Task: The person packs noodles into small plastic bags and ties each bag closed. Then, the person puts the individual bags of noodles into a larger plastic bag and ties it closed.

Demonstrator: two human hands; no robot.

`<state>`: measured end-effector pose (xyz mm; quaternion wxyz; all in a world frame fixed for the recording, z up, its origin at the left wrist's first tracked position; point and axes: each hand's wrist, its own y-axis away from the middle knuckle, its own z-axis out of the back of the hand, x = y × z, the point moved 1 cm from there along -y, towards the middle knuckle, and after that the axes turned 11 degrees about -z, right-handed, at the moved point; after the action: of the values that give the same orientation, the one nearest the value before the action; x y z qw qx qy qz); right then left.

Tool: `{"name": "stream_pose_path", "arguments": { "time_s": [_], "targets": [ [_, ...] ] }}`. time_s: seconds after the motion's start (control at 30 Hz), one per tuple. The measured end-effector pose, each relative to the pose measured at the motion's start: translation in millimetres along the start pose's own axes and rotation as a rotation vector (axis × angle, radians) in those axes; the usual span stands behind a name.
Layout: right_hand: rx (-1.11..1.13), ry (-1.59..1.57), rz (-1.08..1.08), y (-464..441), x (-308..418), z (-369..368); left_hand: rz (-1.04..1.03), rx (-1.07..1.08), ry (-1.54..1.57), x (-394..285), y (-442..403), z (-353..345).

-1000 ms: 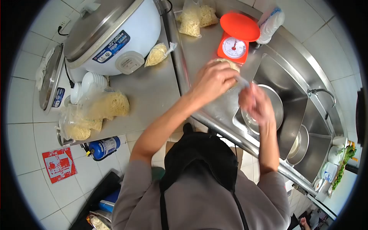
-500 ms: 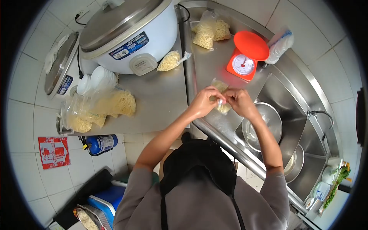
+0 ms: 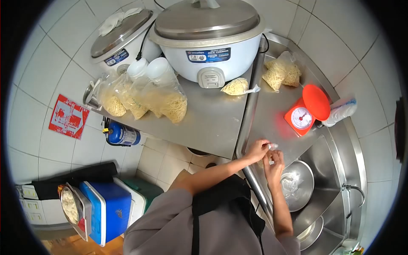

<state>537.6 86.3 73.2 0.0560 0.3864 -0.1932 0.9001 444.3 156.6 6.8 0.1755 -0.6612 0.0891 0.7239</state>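
Bag neck [image 3: 273,146] | pinched by left fingers [image 3: 265,143] | right fingers [image 3: 278,155] just beside, grip unclear

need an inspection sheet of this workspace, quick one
surface: stainless steel counter, shiny, meeting a steel sink with a round silver metal bowl in it
job's things: clear plastic bags of yellow noodles in a group; red kitchen scale with round pan
clutter: white stacked tubs crowded against the noodle bags
hands: left hand, fingers pinching a whitish plastic end; right hand close beside, grip unclear
cables: black cord hanging in front of the smaller white rice cooker
surroundings: blue fire extinguisher below the counter, blue cooler box on the left
other people: nothing seen
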Motion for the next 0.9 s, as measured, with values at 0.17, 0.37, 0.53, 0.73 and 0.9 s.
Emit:
{"name": "stream_pose_path", "arguments": {
  "time_s": [0.17, 0.37, 0.53, 0.73, 0.9],
  "targets": [
    [-0.086, -0.111, -0.349, 12.2, -14.9, -24.6, 0.075, -0.112, 0.289, -21.7, 19.5, -0.3],
    [-0.099, -0.436, -0.453, 18.9, -25.7, -33.2, -0.225, -0.203, -0.104, -9.7, 16.4, -1.5],
    [-0.01, -0.581, -0.568, 10.0, -40.2, -32.6, -0.234, -0.217, -0.273, -7.4, 3.8, 0.7],
    [0.062, -0.271, -0.409, -1.3, -51.7, -26.0, -0.154, -0.037, -0.263, 11.7, -0.5, -1.8],
    [0.059, 0.166, 0.064, -12.4, -33.3, -12.0, -0.19, -0.029, -0.339, 14.1, -0.2, -3.3]
  ]
}}
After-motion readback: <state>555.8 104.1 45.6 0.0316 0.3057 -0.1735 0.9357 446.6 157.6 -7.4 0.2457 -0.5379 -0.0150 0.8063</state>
